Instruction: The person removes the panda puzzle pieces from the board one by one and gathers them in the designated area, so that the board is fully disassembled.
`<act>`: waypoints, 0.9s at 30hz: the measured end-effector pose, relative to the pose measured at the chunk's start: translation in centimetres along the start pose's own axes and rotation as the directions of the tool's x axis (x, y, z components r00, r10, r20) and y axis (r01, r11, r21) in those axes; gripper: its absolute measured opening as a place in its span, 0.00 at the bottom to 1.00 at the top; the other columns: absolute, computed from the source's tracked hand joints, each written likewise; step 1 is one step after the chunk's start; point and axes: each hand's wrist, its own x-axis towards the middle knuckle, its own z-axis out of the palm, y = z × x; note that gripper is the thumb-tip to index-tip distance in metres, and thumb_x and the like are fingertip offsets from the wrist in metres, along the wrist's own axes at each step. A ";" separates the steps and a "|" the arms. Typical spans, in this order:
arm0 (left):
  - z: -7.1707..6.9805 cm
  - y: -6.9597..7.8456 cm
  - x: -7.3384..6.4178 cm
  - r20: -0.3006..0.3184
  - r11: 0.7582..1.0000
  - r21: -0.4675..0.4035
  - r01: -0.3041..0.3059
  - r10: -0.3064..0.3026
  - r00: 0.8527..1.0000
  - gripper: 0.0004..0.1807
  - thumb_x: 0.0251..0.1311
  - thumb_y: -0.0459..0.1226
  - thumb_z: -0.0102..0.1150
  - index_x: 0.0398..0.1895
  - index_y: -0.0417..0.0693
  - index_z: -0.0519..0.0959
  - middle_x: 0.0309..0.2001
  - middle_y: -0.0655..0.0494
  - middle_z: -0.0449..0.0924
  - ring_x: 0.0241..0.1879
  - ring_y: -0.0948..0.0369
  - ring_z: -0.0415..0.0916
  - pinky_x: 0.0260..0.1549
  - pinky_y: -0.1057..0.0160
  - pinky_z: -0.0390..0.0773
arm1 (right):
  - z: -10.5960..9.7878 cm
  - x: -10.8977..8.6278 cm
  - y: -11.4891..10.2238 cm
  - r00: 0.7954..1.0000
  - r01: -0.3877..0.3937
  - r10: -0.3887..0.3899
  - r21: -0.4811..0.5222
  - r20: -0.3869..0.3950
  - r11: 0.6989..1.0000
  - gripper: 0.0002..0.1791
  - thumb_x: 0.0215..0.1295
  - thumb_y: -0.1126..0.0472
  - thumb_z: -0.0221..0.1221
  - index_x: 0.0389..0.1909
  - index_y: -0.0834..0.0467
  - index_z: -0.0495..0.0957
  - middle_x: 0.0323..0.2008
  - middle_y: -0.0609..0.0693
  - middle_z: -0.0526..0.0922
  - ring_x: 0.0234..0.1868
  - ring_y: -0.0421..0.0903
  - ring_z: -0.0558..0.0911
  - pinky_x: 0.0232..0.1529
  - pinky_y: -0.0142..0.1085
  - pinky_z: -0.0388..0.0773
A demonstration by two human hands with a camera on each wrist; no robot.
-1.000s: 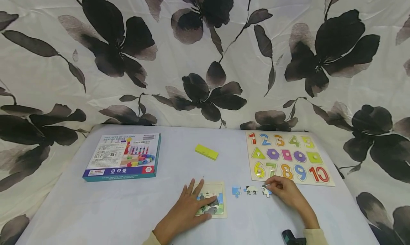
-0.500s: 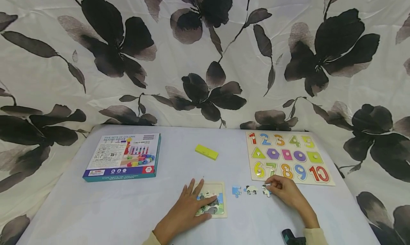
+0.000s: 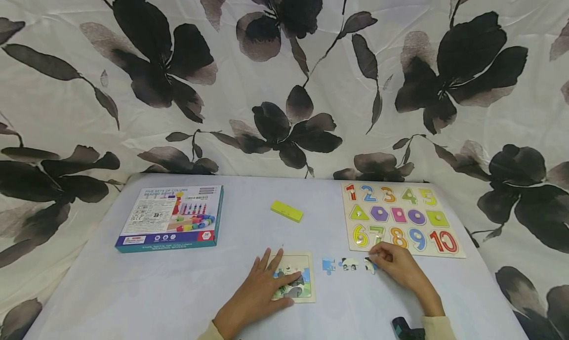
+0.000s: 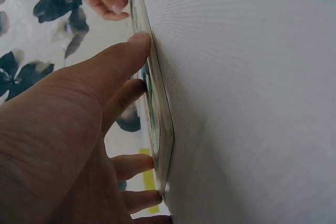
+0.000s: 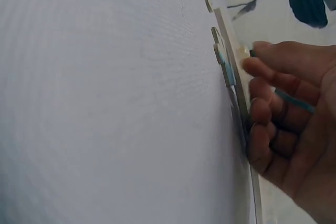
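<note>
My left hand (image 3: 255, 295) rests with spread fingers on a small square jigsaw puzzle board (image 3: 307, 296) with a panda picture. In the left wrist view the thumb (image 4: 139, 45) lies over one edge of the board and other fingertips touch its face and far edge. Right of the board lie three loose puzzle pieces in a row: a blue piece (image 3: 328, 266), a panda-face piece (image 3: 348, 264) and a black-and-white piece (image 3: 369, 266). My right hand (image 3: 395, 266) hovers with loosely curled fingers, fingertips right at the black-and-white piece, which lies flat on the table.
A wooden number and shape board (image 3: 404, 221) lies behind the right hand. At the back left is a boxed bead set (image 3: 171, 219). A yellow-green block (image 3: 286, 211) lies at the back middle, and a black device (image 3: 406, 330) sits by the right sleeve.
</note>
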 end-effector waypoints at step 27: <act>-0.5 -0.6 -1.6 -0.005 1.000 0.025 -0.011 0.011 1.000 0.26 0.62 0.53 0.56 0.65 0.73 0.70 0.74 0.36 0.47 0.70 0.32 0.41 0.63 0.33 0.52 | 9.6 4.3 -12.2 0.866 0.406 -0.432 0.148 0.251 0.902 0.07 0.64 0.60 0.61 0.40 0.56 0.85 0.35 0.39 0.83 0.36 0.35 0.77 0.40 0.32 0.76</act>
